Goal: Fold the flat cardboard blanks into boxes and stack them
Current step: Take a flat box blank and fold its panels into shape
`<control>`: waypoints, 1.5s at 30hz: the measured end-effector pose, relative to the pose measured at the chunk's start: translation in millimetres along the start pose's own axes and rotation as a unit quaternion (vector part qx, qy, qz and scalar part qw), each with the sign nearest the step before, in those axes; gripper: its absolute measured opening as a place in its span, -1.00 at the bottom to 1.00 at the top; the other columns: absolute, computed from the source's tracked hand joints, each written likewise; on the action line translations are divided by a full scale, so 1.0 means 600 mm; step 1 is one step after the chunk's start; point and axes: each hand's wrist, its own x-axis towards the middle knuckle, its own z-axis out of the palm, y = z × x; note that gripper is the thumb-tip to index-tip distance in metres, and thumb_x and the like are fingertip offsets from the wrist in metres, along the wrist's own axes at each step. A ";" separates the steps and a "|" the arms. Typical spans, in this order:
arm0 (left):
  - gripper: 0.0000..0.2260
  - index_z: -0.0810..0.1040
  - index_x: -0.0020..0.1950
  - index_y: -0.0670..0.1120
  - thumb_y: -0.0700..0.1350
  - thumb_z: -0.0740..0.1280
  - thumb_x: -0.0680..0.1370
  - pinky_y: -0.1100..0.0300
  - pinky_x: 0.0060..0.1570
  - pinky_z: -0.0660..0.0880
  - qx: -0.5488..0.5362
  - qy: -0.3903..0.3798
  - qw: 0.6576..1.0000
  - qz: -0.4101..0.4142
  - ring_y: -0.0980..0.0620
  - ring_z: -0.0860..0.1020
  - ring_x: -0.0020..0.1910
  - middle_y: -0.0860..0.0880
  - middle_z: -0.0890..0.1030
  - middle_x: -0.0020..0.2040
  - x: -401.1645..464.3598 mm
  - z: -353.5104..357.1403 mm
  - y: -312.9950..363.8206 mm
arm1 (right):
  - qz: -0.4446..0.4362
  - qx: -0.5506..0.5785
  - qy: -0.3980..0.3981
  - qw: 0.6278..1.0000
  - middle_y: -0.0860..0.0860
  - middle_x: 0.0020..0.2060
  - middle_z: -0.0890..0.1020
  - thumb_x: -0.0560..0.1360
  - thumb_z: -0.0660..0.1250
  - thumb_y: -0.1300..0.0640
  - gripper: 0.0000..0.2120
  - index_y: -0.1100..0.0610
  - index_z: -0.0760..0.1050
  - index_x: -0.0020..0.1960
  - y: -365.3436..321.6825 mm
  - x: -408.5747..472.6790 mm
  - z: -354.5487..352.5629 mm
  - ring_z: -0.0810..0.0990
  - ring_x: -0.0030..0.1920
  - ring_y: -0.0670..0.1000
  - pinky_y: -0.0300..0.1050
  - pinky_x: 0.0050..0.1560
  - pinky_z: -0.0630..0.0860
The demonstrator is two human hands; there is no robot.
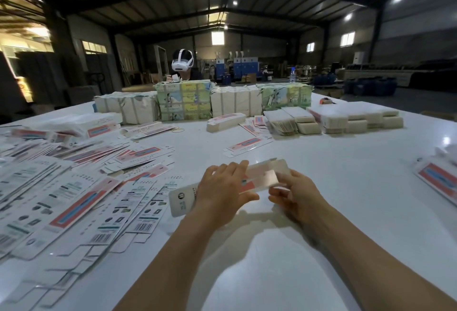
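Gripping blank btwn both hands' fingers

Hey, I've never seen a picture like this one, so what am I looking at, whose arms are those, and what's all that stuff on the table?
There is just one picture, taken by a wide-angle camera worn on a person's head, looking forward and down. No machine is involved: the two bare arms belong to the camera's wearer. The left hand and right hand together hold one printed cardboard blank just above the white table, seemingly in the middle of folding it; the motion blurs it. To the wearer's left lies a spread of flat blanks not yet folded. Farther back sit wrapped bundles and stacks of pale flat pieces. Across the table, another person wears a white headset. The room looks like a large warehouse.
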 end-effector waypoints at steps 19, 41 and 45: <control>-0.44 0.21 0.44 -0.02 0.26 0.15 0.54 0.06 0.02 0.37 -0.051 -0.069 0.992 -0.090 -0.05 0.43 0.16 -0.01 0.44 0.26 -0.003 -0.004 0.004 | -0.353 -0.385 0.077 0.849 -0.21 -0.18 0.42 0.52 0.34 0.25 -0.60 0.15 0.44 0.35 0.020 -0.044 0.021 0.52 0.10 0.07 -0.30 0.08 0.40; -0.47 0.25 0.38 -0.03 0.29 0.03 0.56 0.11 -0.09 0.36 -0.017 -0.091 0.994 -0.065 -0.04 0.45 0.12 -0.02 0.46 0.19 -0.013 0.000 0.021 | -0.327 -0.380 0.078 0.862 0.05 0.36 0.42 0.51 0.12 0.25 -0.47 0.14 0.24 0.48 0.026 -0.037 0.019 0.30 0.39 0.04 -0.07 0.44 0.17; -0.50 0.24 0.38 -0.01 0.26 0.07 0.57 0.09 -0.04 0.40 -0.038 -0.091 0.994 -0.043 -0.03 0.44 0.11 -0.01 0.46 0.21 -0.015 -0.003 0.028 | -0.083 -0.107 0.161 0.978 0.05 0.03 0.51 0.58 0.12 0.21 -0.84 0.15 0.45 0.09 -0.001 -0.013 0.004 0.49 0.11 0.08 0.04 0.22 0.41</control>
